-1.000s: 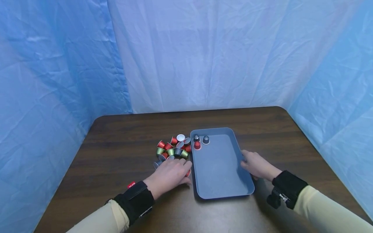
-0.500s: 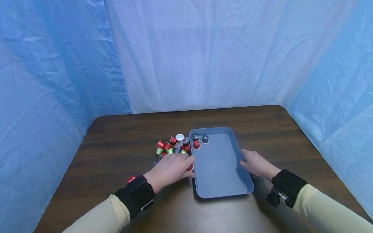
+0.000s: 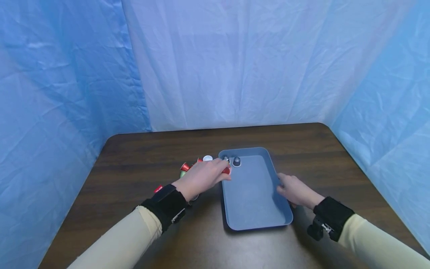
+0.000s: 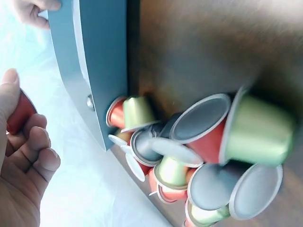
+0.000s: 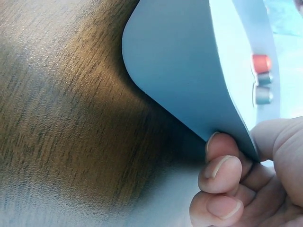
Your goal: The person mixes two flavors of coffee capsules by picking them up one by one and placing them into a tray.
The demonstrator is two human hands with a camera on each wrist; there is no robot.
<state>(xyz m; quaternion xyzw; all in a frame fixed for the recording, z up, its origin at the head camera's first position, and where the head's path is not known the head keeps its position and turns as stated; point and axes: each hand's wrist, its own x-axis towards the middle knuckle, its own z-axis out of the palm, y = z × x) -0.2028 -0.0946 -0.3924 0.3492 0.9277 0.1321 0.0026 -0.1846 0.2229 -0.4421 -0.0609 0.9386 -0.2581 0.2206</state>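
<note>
My left hand (image 3: 203, 175) pinches a red coffee capsule (image 4: 21, 112) between thumb and fingers, over the left edge of a blue-grey tray (image 3: 256, 198). With thumb on the rim and fingers curled beneath the outer wall, my right hand (image 5: 227, 179) grips the tray's right side. In the tray's far left corner a dark grey capsule (image 3: 236, 161) stands upside down; the right wrist view also shows a red capsule (image 5: 261, 63) and another dark one (image 5: 265, 78) beside it. Left of the tray lies a pile of capsules, mostly hidden by my left hand in the head view.
The pile mixes green capsules (image 4: 259, 128), red ones (image 4: 208, 142) and grey-lidded ones, tipped at various angles against the tray's outer wall. All rests on a dark wooden table (image 3: 134, 157). Blue and white sheets (image 3: 235, 74) hang behind and at both sides.
My left hand has lifted the red capsule from the near side of the pile and moved it away from me and right, to the tray's far left. The right hand has stayed on the tray.
</note>
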